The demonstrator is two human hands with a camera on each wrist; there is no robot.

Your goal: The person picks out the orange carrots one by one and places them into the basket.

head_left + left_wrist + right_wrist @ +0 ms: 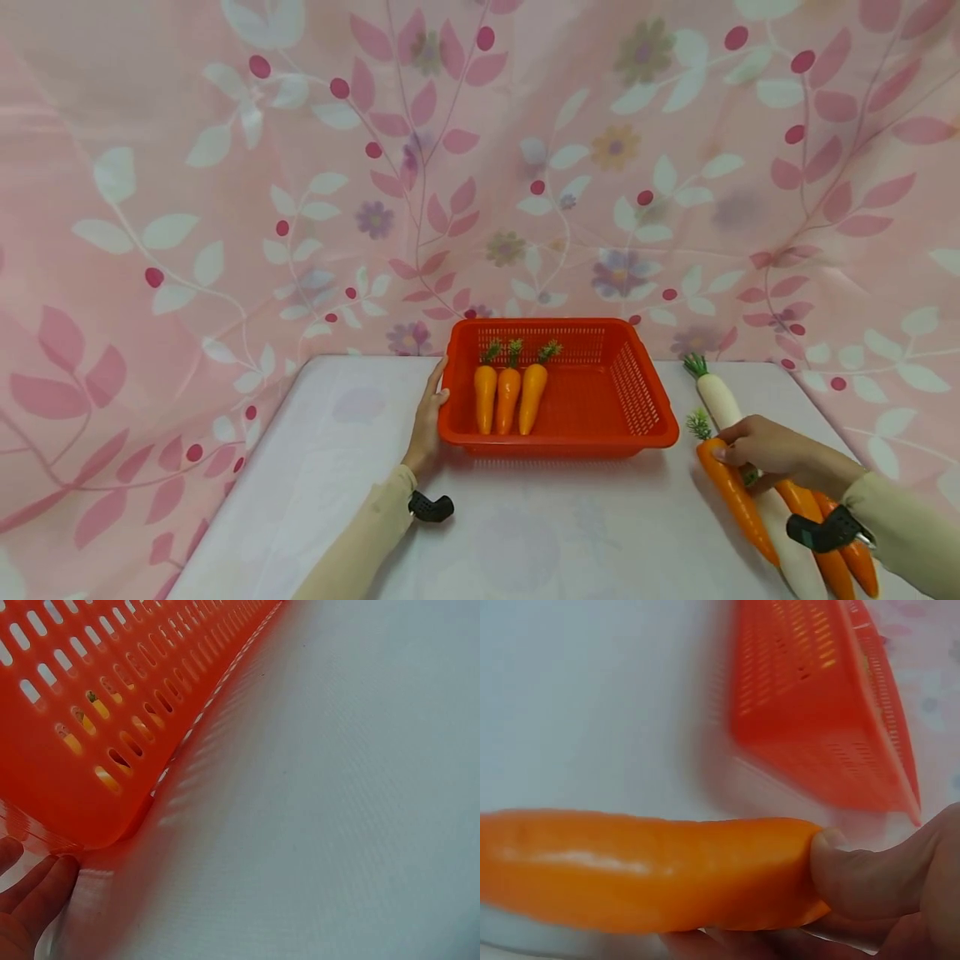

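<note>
A carrot [738, 500] with a feathery green top is in my right hand [765, 450], which grips it near its thick end. In the right wrist view my thumb [855, 874] presses one side of the carrot [645, 870] and the fingers lie beneath it. My left hand [427, 421] rests against the left end of a red basket [592, 400], its fingers extended along the outer wall. The left wrist view shows the fingertips [52, 885] at the basket's lower corner [90, 817]. Inside the basket, three carrots [508, 396] lie side by side on the left.
Under and beside my right hand lie a white radish [787, 542] and more carrots [855, 558]. Another white radish [718, 400] with green leaves lies behind them. A white table [517, 533] bears everything, and a pink floral cloth [480, 167] hangs along its back edge.
</note>
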